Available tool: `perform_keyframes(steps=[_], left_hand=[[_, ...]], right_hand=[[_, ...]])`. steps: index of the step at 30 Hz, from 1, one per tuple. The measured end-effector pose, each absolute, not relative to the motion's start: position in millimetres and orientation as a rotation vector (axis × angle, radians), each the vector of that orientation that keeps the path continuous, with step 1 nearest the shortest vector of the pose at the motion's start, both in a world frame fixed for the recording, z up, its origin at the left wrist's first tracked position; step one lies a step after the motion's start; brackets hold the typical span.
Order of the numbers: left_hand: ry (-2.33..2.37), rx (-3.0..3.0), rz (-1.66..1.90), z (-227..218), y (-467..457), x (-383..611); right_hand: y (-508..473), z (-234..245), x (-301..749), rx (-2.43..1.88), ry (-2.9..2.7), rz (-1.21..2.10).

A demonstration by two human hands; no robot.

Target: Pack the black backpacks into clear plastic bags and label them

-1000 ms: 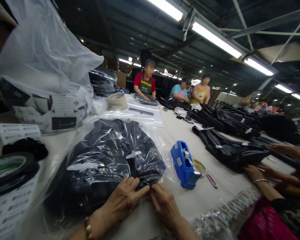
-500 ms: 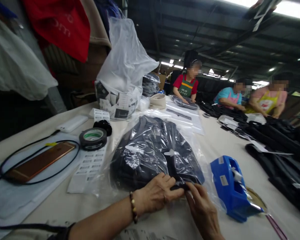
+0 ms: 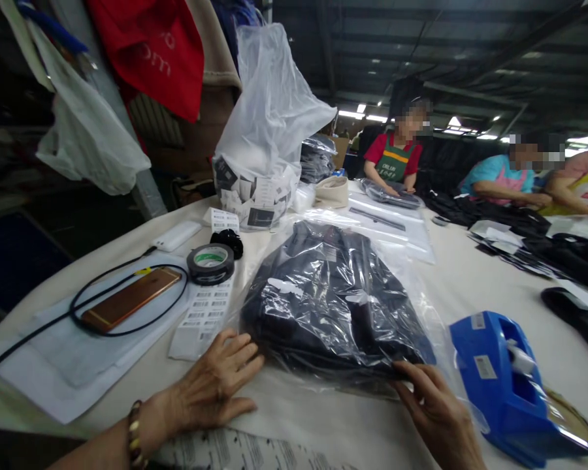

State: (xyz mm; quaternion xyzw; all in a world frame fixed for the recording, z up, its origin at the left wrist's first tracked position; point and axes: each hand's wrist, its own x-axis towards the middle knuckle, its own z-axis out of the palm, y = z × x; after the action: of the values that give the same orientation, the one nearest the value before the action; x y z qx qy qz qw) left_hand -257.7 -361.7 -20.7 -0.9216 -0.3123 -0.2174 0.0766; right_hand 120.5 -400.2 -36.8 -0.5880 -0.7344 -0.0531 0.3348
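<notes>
A folded black fabric item [image 3: 318, 307], seemingly a garment, lies flat in front of me inside a shiny clear plastic bag [image 3: 424, 297]. My left hand [image 3: 213, 385], a beaded bracelet on its wrist, rests by the bag's near left corner. Its fingers are spread and it holds nothing. At the near right edge, my right hand [image 3: 434, 408] pinches the plastic bag between thumb and fingers; the fingertips are partly hidden. Right of that hand stands a blue tape dispenser [image 3: 500, 385].
On the left are a phone [image 3: 132, 299] with a black cable, a black tape roll [image 3: 210, 264] and a barcode label sheet [image 3: 203, 320]. A plastic bag of tags [image 3: 259, 189] stands behind. Co-workers [image 3: 394, 160] handle dark garments across the table.
My left hand has let go of the near edge and moved left, its fingers opening. My right hand stays at the near edge. The view has turned slightly left.
</notes>
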Motion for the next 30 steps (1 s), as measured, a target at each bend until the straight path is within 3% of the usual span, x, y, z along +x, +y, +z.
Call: perform_keyframes(steps=[12,30], left_hand=[[-0.828,-2.544,-0.716,-51,-357,-266],[-0.89,-2.472,-0.782,-33,-335,-270]], right_hand=[[-402,-39,120,-1.527,-1.926,-0.153],[-401,-43,125,-1.515,-1.974,-0.156]])
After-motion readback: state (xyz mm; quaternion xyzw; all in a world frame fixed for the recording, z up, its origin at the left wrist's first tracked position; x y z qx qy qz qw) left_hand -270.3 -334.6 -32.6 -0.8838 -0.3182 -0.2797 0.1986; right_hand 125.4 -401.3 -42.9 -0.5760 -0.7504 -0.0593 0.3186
